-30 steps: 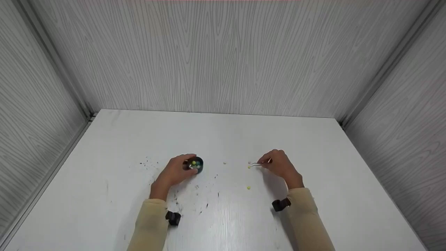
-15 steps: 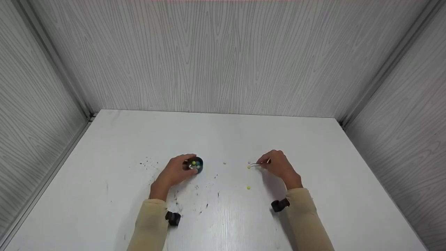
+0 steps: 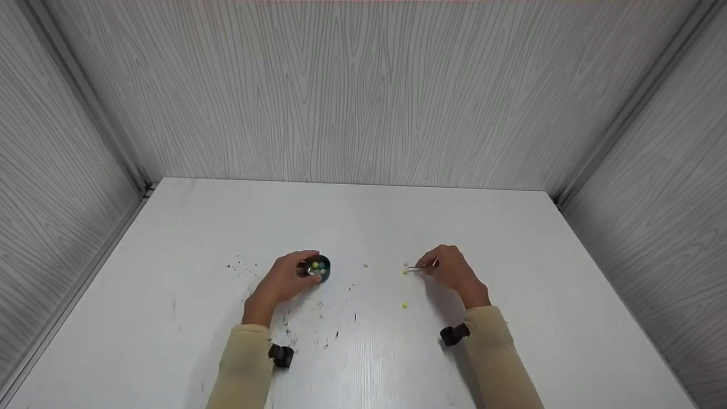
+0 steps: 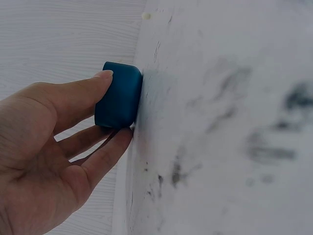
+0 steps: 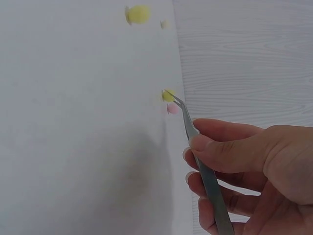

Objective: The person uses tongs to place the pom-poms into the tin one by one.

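Observation:
My left hand (image 3: 285, 279) grips a small dark teal cup (image 4: 119, 95) by its sides, thumb on one side and fingers on the other. Several coloured beads (image 3: 316, 265) lie inside the cup, which stands on the white table. My right hand (image 3: 451, 270) pinches metal tweezers (image 5: 205, 171) with bent tips. Those tips are spread at a yellow bead (image 5: 168, 96) on the table; whether both touch it I cannot tell. Right beside that one lies a pink bead (image 5: 172, 108).
Nearer the table's front is another yellow bead (image 3: 405, 305). A pale bead (image 3: 366, 265) lies between the hands. Dark marks (image 3: 288, 329) speckle the white table (image 3: 363, 221) around the left arm. Grey wood-patterned panels (image 3: 363, 91) enclose the back and sides.
My right hand has shifted very slightly left with the tweezers, whose tips look closer around the yellow bead. The left hand and the cup stay in place.

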The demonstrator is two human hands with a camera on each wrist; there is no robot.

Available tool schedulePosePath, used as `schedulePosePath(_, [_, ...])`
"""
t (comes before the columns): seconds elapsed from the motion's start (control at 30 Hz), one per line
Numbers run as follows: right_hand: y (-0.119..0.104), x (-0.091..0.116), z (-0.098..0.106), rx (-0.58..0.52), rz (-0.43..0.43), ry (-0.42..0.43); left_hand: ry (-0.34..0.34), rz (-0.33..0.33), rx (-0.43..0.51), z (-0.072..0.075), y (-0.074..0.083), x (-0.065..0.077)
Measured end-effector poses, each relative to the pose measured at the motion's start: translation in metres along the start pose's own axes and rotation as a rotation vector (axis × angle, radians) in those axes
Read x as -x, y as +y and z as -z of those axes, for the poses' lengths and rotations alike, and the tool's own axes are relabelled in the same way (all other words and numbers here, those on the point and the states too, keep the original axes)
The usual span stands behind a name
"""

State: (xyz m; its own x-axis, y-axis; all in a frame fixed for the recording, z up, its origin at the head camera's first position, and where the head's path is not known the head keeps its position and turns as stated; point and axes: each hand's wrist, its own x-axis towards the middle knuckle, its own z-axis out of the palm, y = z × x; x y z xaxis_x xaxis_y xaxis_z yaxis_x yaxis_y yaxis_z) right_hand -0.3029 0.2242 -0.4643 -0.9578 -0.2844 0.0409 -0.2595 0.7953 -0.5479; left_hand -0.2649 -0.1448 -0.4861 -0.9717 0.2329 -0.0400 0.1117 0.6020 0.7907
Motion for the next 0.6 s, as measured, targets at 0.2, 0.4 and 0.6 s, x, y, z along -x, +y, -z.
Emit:
schedulePosePath(0.2, [0.0004,0.0006,-0.0011,0.01,0.0,0.012,0.005,-0.007,0.002,-0.0001,-0.0002,-0.0003])
schedulePosePath(0.4, [0.0004,0.0002,0.0001,0.0,0.011,0.017,0.008,-0.012,-0.009,-0.0002,0.0003,0.0001])
schedulePosePath(0.6, [0.0004,-0.0005,0.001,-0.005,0.044,0.022,0.013,-0.011,-0.004,0.0004,0.0013,0.0002])
